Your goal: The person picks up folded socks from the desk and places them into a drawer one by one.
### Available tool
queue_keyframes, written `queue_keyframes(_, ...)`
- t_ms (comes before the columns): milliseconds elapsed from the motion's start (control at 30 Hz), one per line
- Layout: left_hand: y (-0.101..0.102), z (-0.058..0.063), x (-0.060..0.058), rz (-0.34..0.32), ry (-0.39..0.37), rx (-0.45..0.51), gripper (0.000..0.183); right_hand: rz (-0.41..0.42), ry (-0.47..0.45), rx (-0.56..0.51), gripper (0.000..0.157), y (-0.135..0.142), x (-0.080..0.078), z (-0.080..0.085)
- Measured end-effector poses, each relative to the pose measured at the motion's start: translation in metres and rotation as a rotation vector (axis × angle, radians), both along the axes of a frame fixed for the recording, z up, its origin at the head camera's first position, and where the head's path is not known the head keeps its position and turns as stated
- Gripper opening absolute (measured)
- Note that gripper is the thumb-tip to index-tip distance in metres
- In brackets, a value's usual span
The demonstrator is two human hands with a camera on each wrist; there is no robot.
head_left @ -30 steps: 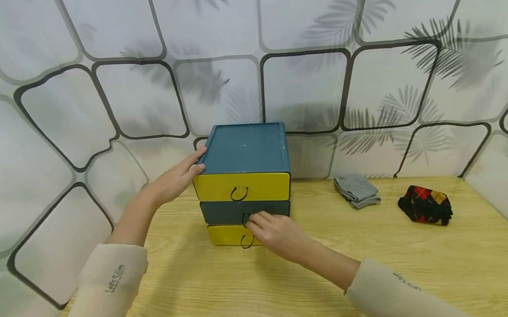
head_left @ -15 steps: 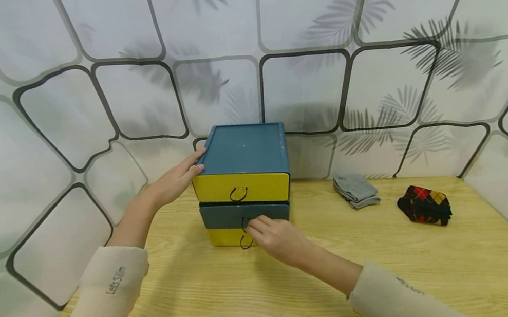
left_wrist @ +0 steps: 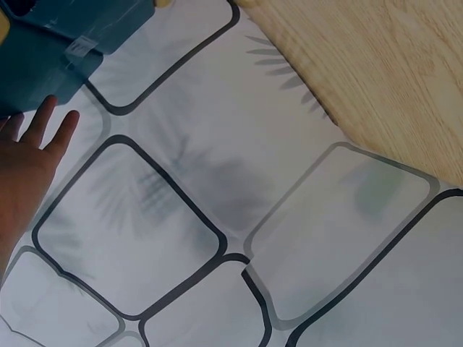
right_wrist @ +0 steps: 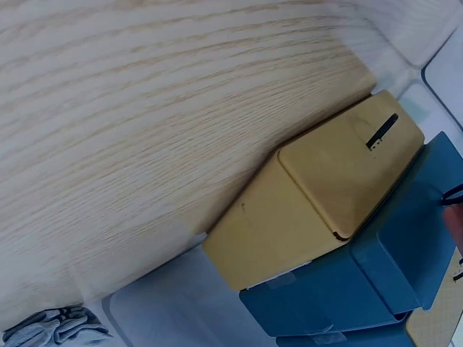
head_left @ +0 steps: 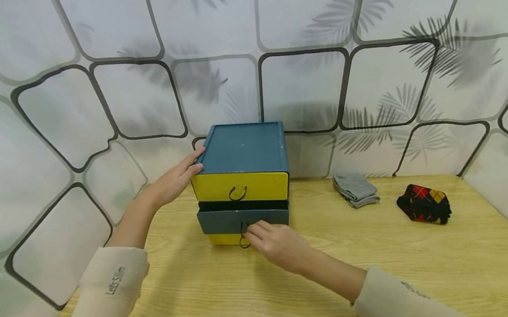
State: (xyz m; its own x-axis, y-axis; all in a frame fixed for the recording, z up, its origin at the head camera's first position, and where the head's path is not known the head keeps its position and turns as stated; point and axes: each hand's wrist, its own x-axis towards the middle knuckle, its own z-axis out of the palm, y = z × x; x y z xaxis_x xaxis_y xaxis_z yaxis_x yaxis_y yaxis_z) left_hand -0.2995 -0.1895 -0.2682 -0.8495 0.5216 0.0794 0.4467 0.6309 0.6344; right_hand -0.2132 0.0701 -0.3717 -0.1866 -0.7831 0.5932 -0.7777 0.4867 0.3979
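A small chest of drawers (head_left: 243, 146) with a blue top stands on the table. My left hand (head_left: 173, 185) rests its straight fingers along the chest's upper left edge; the left wrist view catches the same fingers (left_wrist: 43, 123) against the blue side. Between the yellow top drawer (head_left: 261, 187) and the yellow bottom drawer (head_left: 223, 240), a dark blue middle drawer (head_left: 223, 222) is pulled partly out, a dark gap above its front. My right hand (head_left: 279, 243) pinches this drawer's thin black loop handle (head_left: 243, 227). At the right wrist view's edge, only a fingertip (right_wrist: 454, 225) shows.
Folded grey socks (head_left: 356, 189) lie on the wooden table (head_left: 194, 299) to the right of the chest. Farther right are black socks (head_left: 424, 204) with red and yellow diamonds. A patterned cloth wall (head_left: 219, 95) closes off the back and sides.
The middle drawer has come out toward me with my right hand on its handle, widening the gap above its front. My left hand stays in place on the chest.
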Motion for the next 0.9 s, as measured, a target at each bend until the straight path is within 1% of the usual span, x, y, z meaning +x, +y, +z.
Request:
queue_keyframes(100,0.0,0.001,0.001,0.003,-0.006,0.008,0.059,0.005,0.009,0.001,0.01,-0.001,0.003,0.001)
queue_keyframes(267,0.0,0.0,0.0,-0.005,-0.011,0.014,0.06,-0.006,0.0,0.003,0.008,-0.002,0.008,0.002)
queue_keyframes(500,0.0,0.001,0.001,-0.014,-0.013,0.03,0.057,-0.006,-0.04,0.013,0.011,-0.004,0.017,0.003)
queue_keyframes(533,0.0,0.001,0.001,-0.015,-0.012,0.032,0.057,-0.005,-0.035,0.012,0.012,-0.004,0.018,0.003)
queue_keyframes(600,0.001,0.001,0.0,-0.013,-0.008,0.029,0.057,0.002,-0.03,0.007,0.015,-0.005,0.02,0.003)
queue_keyframes(700,0.001,-0.001,-0.001,-0.011,-0.004,0.025,0.058,0.006,-0.021,0.004,0.03,-0.006,0.024,0.003)
queue_keyframes(767,0.001,-0.002,-0.001,-0.009,-0.004,0.022,0.058,0.01,-0.032,0.007,0.037,-0.006,0.027,0.003)
queue_keyframes(833,0.001,-0.002,-0.002,-0.01,-0.004,0.022,0.058,0.01,-0.046,0.015,0.032,-0.006,0.03,0.003)
queue_keyframes(900,0.001,-0.003,-0.002,-0.011,-0.003,0.024,0.058,0.008,-0.062,0.02,0.023,-0.006,0.033,0.003)
